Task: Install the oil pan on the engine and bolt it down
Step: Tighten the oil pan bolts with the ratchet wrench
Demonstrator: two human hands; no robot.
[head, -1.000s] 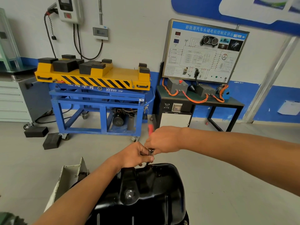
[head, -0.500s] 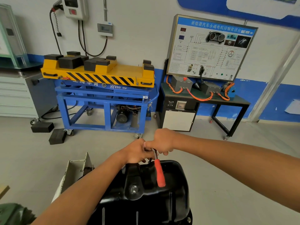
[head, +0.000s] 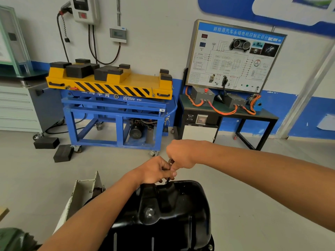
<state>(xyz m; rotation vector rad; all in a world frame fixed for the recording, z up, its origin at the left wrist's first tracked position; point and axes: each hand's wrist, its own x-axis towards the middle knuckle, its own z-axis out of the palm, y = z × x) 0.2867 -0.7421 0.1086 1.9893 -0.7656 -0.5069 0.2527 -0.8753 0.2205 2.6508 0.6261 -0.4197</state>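
The glossy black oil pan point(head: 168, 212) lies bottom up on the engine at the lower middle, with its drain plug point(head: 149, 212) facing me. At the pan's far edge a thin metal wrench shaft point(head: 168, 176) stands nearly upright. My left hand point(head: 156, 170) pinches that shaft low down, just above the pan rim. My right hand point(head: 180, 154) grips the top of the tool from above, and its red handle is hidden inside the fist. The bolt under the tool tip is out of sight.
A white engine stand bracket point(head: 81, 192) sits left of the pan. Across the grey floor stand a blue and yellow lift trolley point(head: 116, 98), a training board on a black table point(head: 233, 57), a grey drawer cabinet point(head: 16, 107) and two black rubber blocks point(head: 54, 147).
The red wrench handle, which pointed down over the pan half a second ago, has swung up out of sight into my right fist. Both hands stay at the pan's far edge.
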